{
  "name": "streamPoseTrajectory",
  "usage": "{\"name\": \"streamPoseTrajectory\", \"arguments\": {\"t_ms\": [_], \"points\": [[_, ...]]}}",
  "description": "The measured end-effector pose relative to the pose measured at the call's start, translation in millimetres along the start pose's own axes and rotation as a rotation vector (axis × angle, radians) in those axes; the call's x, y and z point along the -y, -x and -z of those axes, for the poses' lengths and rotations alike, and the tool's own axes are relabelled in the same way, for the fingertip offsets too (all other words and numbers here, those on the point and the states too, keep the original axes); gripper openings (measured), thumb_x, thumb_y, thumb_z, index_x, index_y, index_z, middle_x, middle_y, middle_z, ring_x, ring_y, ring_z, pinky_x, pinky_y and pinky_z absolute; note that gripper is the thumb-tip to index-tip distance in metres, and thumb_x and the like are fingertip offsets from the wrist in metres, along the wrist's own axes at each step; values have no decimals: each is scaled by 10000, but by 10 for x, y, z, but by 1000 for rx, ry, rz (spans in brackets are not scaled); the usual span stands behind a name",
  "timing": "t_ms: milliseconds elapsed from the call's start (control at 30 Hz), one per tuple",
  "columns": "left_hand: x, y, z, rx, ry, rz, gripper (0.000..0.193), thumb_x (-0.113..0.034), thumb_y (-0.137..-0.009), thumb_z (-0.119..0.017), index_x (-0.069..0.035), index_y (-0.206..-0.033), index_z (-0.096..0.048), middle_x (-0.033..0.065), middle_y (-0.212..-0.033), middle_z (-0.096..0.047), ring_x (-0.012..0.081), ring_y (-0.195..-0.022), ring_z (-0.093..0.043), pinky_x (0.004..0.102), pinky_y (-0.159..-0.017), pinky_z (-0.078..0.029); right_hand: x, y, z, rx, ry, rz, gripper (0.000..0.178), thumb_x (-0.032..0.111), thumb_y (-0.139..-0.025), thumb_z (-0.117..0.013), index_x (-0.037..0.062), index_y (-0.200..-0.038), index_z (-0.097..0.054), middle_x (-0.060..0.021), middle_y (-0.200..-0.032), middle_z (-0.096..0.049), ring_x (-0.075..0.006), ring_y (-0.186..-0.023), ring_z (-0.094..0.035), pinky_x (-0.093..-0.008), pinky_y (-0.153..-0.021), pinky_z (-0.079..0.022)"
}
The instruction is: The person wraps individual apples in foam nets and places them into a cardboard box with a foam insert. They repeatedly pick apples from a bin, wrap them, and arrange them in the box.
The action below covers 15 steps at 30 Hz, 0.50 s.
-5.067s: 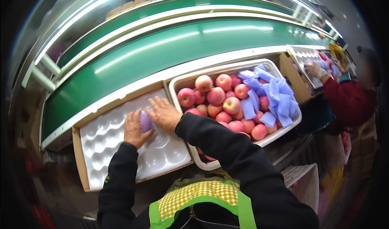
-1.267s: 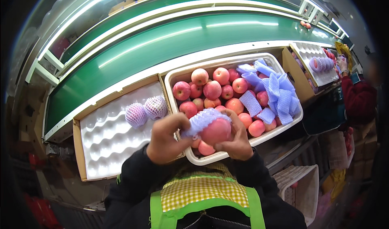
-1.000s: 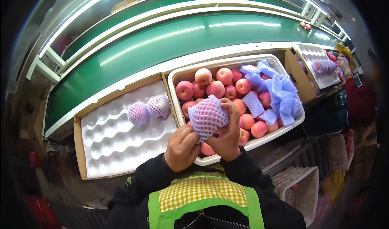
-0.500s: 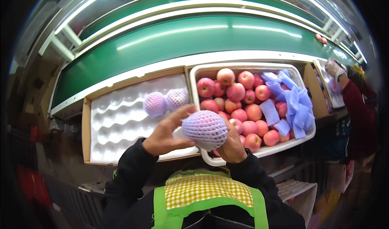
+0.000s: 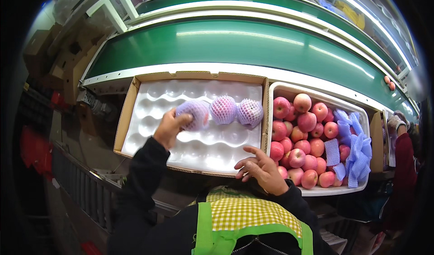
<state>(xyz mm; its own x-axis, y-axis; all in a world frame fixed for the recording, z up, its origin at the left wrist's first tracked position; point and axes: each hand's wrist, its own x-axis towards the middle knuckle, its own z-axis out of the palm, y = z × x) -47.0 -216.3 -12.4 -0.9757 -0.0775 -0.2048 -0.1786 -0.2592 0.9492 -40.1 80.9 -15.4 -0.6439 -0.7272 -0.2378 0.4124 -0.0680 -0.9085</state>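
My left hand is closed on an apple in a lavender foam net, slightly blurred, over the white moulded tray in a cardboard box. Just right of it, two more netted apples, one pinkish and one paler, sit side by side in the tray. Holding nothing, my right hand hovers by the box's near right corner with its fingers apart and loosely bent. Beside that hand stands a white plastic crate of bare red apples, with flattened blue-violet foam nets heaped on its right side.
A green conveyor belt with a white edge runs beyond the box and crate. Two apples lie at its far right. At the right edge another person's gloved hand and dark red sleeve show. Cardboard boxes are stacked at the left.
The netted apple, earlier between both hands near the crate, has moved left over the tray in my left hand. My right hand has let go of it. The view has shifted left.
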Motion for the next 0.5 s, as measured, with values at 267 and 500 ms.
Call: {"name": "streamPoseTrajectory", "arguments": {"t_ms": [267, 500], "points": [[21, -554, 274, -101, -336, 198, 341, -181, -770, -647, 33, -1020, -560, 95, -884, -614, 170, -747, -604, 315, -600, -525, -2, 55, 48, -111, -27, 39, 385, 99, -905, -490, -32, -1231, -333, -114, -958, -581, -137, -795, -594, -216, -654, -475], [-208, -808, 490, 168, -516, 131, 427, -81, -662, -629, 47, -1062, -551, 70, -923, -600, 150, -850, -560, 282, -790, -453, -33, 116, 49, -143, -58, 74, 366, 72, -900, -485, -27, -1221, -340, -119, -960, -575, -140, -806, -592, -214, -665, -475]]}}
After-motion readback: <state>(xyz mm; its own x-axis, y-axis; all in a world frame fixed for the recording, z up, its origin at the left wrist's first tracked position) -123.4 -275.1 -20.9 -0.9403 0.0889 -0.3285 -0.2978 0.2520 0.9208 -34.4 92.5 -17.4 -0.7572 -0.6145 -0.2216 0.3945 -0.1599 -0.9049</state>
